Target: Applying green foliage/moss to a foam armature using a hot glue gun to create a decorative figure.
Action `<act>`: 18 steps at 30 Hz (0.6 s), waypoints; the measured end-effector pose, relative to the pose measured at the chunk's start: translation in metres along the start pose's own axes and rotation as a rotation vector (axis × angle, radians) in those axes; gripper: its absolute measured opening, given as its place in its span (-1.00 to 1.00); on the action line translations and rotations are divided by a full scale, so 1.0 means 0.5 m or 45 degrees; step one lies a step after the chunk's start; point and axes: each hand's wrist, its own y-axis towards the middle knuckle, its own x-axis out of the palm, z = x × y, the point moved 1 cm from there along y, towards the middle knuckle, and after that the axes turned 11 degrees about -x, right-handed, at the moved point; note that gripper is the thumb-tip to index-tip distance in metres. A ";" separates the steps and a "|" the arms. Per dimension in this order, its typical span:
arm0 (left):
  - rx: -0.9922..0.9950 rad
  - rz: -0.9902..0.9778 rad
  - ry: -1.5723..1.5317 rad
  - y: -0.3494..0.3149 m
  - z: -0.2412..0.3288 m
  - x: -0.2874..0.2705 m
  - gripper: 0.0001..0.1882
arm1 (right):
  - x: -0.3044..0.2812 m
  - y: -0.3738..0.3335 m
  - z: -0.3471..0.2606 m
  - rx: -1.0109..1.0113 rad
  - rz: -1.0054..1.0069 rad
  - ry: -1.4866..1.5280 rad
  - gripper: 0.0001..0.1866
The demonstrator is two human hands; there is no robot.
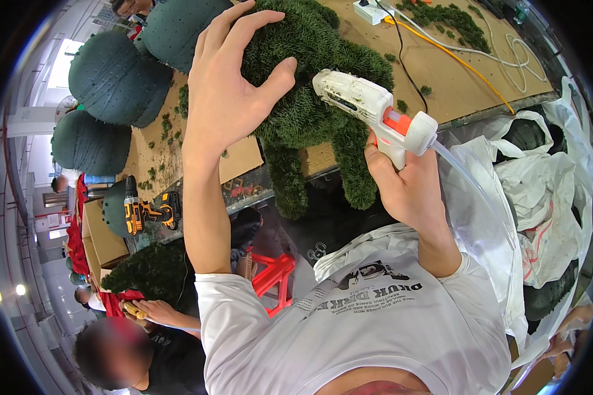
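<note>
My right hand (412, 191) grips a white hot glue gun (356, 95) by its handle. The gun's nozzle end points up and left, and a long clear glue stick (471, 174) trails from its back. A bushy figure of green artificial foliage (303, 115) lies on the table, two leg-like parts hanging over the near edge. My left hand (234, 92) is open over the figure's left side, fingers spread and thumb out, nothing in it. Whether its fingertips touch the foliage, I cannot tell.
Dark green rounded forms (112, 79) stand left on the cardboard-covered table (461, 85). An orange-and-black cordless drill (148, 212) lies nearer. Cables and a white power socket (371, 12) are far right. White sacks (540, 204) bulge at right. A co-worker (171, 359) sits lower left near a red stool (275, 280).
</note>
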 end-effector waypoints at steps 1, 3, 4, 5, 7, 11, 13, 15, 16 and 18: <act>0.003 0.001 0.001 0.000 0.000 0.000 -0.44 | 0.000 0.000 0.000 0.022 -0.006 0.012 -0.72; 0.000 0.001 0.003 0.001 0.001 0.000 -0.44 | 0.001 -0.001 0.002 0.016 -0.001 0.015 -0.71; -0.001 0.002 0.005 0.002 0.001 0.000 -0.44 | 0.001 -0.001 0.003 0.010 0.004 0.018 -0.71; -0.001 0.002 0.004 0.002 0.001 0.001 -0.44 | 0.001 -0.002 0.004 0.011 0.005 0.016 -0.71; 0.014 0.003 -0.018 0.002 -0.001 0.001 -0.44 | 0.002 -0.003 0.004 0.026 0.010 0.021 -0.70; 0.034 0.013 -0.017 0.001 -0.002 0.001 -0.44 | 0.002 -0.001 0.002 0.009 0.037 -0.007 -0.72; -0.004 0.004 0.001 0.001 0.001 0.002 -0.44 | 0.002 -0.003 0.005 0.006 0.012 -0.008 -0.75; 0.003 0.008 0.002 0.001 -0.001 0.002 -0.44 | -0.001 0.001 -0.001 0.004 -0.004 -0.024 -0.76; 0.011 0.012 0.004 0.001 -0.002 0.001 -0.43 | -0.002 0.003 -0.005 0.001 -0.021 -0.039 -0.78; 0.010 0.013 -0.007 0.000 -0.003 0.002 -0.43 | -0.001 0.002 -0.013 0.043 -0.023 -0.029 -0.79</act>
